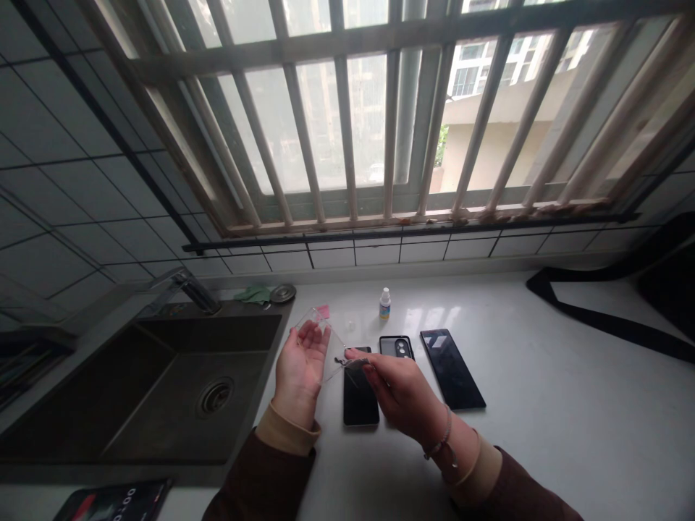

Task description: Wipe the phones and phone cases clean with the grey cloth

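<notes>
My left hand [300,365] is raised palm-up over the counter edge, its fingers holding a clear sheet [330,346] with a pink tab at its far corner. My right hand [395,389] pinches the near edge of that sheet with fingers pressed together. Just below the hands a black phone [360,407] lies flat on the white counter [543,391]. A dark phone case [396,346] with a camera cutout sits behind my right hand, and a larger black phone [452,367] lies to its right.
A small white dropper bottle [385,304] stands behind the phones. A dark sink [163,391] with a tap [187,287] is at the left. A black strap [602,318] runs across the counter's right side. Another phone [111,501] shows at the bottom left edge.
</notes>
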A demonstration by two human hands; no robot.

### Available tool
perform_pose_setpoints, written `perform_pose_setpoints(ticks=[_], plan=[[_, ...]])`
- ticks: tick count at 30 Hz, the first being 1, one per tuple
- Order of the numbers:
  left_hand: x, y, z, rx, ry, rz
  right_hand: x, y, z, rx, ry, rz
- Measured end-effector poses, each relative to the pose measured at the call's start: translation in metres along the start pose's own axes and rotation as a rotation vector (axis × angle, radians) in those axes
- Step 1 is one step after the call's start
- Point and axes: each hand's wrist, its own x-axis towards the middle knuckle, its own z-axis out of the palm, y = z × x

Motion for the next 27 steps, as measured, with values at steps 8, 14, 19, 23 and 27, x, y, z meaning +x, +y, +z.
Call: perform_pose_setpoints(ticks=[8,14,19,23,27], plan=[[-0.014,-0.012,0.003,-0.078,-0.146,0.020,-0.002,-0.002,0.007,0.048,0.084,0.091],[-0.035,-0.024,0.003,-0.073,-0.299,0.079,-0.001,0.010,0.013,0.111,0.234,0.391],[-0.040,-0.036,-0.006,0.008,-0.451,0.387,-0.003,0.027,0.023,0.553,0.298,0.647],[-0.040,-0.045,-0.013,0.131,-0.574,0.466,-0.002,0.025,0.028,0.785,0.300,0.716],[-0.037,-0.045,-0.016,0.202,-0.625,0.628,0.000,0.015,0.028,0.808,0.241,0.725]])
